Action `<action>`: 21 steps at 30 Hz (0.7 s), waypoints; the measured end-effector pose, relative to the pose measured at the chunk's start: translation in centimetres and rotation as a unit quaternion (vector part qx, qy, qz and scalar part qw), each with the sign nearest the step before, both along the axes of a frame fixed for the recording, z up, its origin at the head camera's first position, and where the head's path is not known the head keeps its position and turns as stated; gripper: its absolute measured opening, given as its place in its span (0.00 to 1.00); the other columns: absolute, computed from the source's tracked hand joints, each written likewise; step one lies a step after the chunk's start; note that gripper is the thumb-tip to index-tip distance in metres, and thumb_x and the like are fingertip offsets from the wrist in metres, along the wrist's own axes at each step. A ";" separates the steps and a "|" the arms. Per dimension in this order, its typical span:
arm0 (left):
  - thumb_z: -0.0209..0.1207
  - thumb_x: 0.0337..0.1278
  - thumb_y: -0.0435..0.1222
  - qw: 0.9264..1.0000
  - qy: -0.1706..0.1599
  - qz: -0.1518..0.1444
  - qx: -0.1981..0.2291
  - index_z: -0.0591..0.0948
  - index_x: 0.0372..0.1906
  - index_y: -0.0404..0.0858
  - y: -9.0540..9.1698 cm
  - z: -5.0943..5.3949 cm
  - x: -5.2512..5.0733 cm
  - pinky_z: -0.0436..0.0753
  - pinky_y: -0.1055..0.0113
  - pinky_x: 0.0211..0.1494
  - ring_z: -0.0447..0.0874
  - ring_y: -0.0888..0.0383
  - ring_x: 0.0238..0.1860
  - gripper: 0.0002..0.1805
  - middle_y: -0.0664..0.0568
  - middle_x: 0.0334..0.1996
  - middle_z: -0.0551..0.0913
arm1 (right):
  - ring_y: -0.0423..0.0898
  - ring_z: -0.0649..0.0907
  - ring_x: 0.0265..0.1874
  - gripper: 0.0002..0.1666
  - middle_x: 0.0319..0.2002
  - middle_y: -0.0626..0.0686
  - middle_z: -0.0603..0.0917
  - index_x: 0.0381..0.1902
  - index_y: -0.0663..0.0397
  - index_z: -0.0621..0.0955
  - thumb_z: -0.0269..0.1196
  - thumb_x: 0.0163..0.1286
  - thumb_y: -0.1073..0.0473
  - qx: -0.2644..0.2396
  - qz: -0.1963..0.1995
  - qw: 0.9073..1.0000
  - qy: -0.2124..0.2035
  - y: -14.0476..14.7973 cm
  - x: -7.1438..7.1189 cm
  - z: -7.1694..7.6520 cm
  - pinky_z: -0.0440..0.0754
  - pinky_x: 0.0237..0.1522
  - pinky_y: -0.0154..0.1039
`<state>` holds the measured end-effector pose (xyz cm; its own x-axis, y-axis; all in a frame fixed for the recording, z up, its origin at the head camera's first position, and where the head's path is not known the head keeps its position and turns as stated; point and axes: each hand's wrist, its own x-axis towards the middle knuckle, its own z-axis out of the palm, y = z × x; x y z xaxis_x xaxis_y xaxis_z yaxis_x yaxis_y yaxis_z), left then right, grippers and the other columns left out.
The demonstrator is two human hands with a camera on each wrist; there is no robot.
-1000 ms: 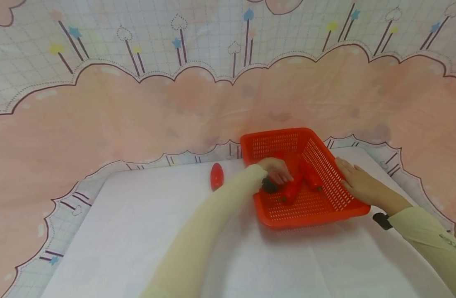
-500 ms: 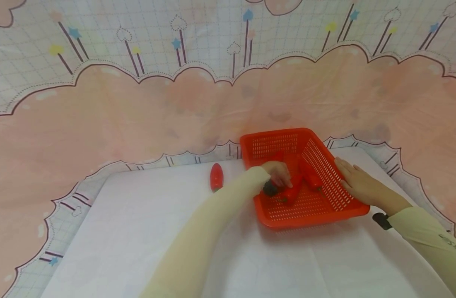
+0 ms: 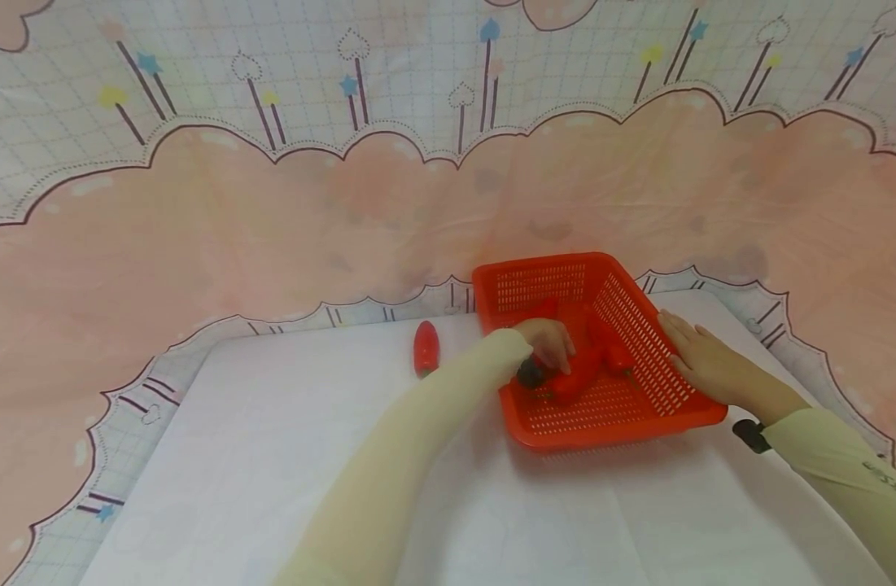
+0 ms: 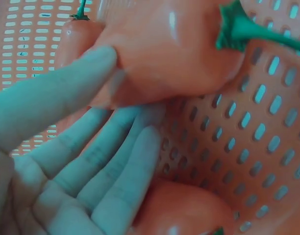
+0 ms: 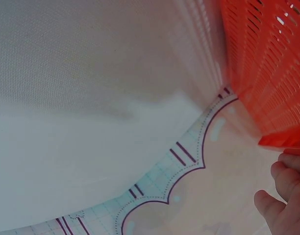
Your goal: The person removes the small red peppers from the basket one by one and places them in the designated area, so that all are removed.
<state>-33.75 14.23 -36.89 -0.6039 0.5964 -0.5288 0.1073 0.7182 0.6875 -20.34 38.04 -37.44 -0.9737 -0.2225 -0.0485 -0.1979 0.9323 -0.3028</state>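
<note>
Inside the red basket (image 3: 587, 439), my left hand (image 3: 548, 342) holds a red pepper (image 3: 579, 378). The left wrist view shows this pepper (image 4: 174, 49) between the thumb and the fingers of my left hand (image 4: 86, 161), its green stem pointing right. A second pepper (image 4: 76, 39) lies behind it, and another (image 4: 184, 210) is below the fingers. At the right side of the basket, another pepper (image 3: 618, 356) lies near the held one. My right hand (image 3: 704, 358) rests with extended fingers on the basket's right rim; the right wrist view shows its fingertips (image 5: 282, 171) by the rim.
A single red pepper (image 3: 426, 348) lies on the white table (image 3: 272, 439), left of the basket. Behind the table hangs a patterned pink cloth (image 3: 308, 236). My left forearm (image 3: 411, 439) crosses the basket's left rim.
My left hand has moved slightly down within the basket. The pepper at its fingers has shifted a little and lies closer to the one on the right. My right hand has stayed on the rim.
</note>
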 end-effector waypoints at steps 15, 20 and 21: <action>0.63 0.55 0.35 0.996 -0.039 -0.078 -0.018 0.64 0.09 0.42 1.3 -0.4 -0.8 0.66 0.73 0.24 0.60 0.62 0.19 0.25 0.57 0.11 0.62 | 0.66 0.49 0.71 0.40 0.72 0.71 0.47 0.72 0.69 0.43 0.48 0.71 0.59 -0.006 0.011 1.000 0.009 0.0 0.2 0.5 0.44 0.69 0.65; 0.63 0.54 0.32 0.996 -0.041 -0.084 -0.014 0.64 0.07 0.41 1.5 -0.7 -0.7 0.63 0.73 0.22 0.56 0.63 0.16 0.26 0.57 0.09 0.60 | 0.66 0.49 0.71 0.40 0.72 0.71 0.47 0.72 0.68 0.43 0.47 0.72 0.59 -0.011 0.014 1.000 0.011 0.1 0.3 0.3 0.43 0.70 0.64; 0.63 0.54 0.32 0.995 -0.038 -0.086 -0.018 0.64 0.07 0.41 1.5 -0.7 -0.7 0.63 0.73 0.22 0.57 0.63 0.16 0.25 0.57 0.09 0.61 | 0.66 0.49 0.71 0.40 0.72 0.71 0.47 0.72 0.68 0.43 0.47 0.72 0.59 -0.010 0.015 1.000 0.011 0.1 0.3 0.3 0.43 0.70 0.64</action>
